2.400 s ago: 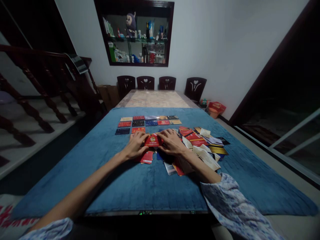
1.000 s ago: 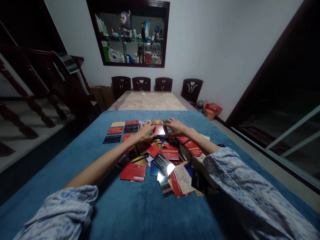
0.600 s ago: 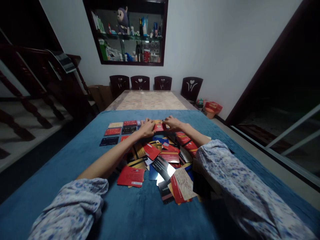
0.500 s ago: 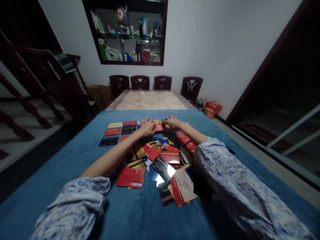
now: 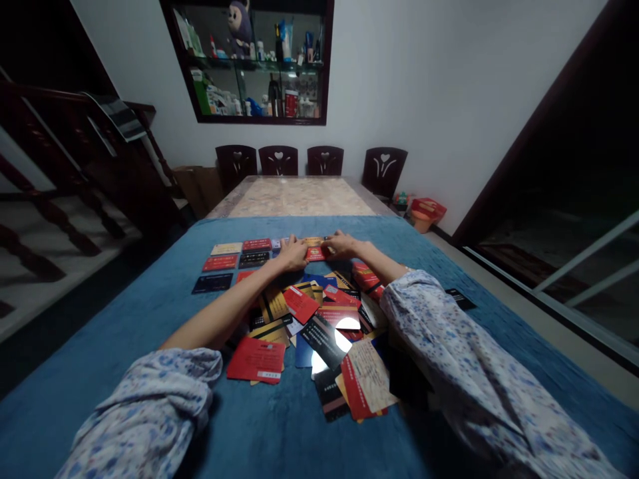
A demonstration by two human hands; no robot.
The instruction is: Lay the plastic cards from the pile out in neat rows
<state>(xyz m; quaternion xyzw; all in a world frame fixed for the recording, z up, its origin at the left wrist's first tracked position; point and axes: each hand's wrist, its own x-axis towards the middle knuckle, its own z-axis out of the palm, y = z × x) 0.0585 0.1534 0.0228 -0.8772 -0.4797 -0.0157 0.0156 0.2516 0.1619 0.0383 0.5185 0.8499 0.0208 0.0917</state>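
Note:
Both my arms reach far over a blue cloth (image 5: 150, 313). My left hand (image 5: 291, 254) and my right hand (image 5: 342, 244) meet at a red card (image 5: 316, 253), fingers bent onto its two ends. That card lies among neat rows of cards (image 5: 234, 256) laid flat at the far left. A loose heap of red, black, gold and blue cards (image 5: 319, 326) lies between my forearms. My sleeves are pale with a blue flower print.
A bare marbled table top (image 5: 294, 197) lies beyond the cloth, with several dark chairs (image 5: 324, 159) at its far end. A wall cabinet (image 5: 254, 60) holds bottles and a toy. A stair rail (image 5: 74, 173) is left, a red bag (image 5: 426, 211) right.
Both hands carried the red card from the heap forward to the far rows. I leaned in, so the heap now lies under my forearms.

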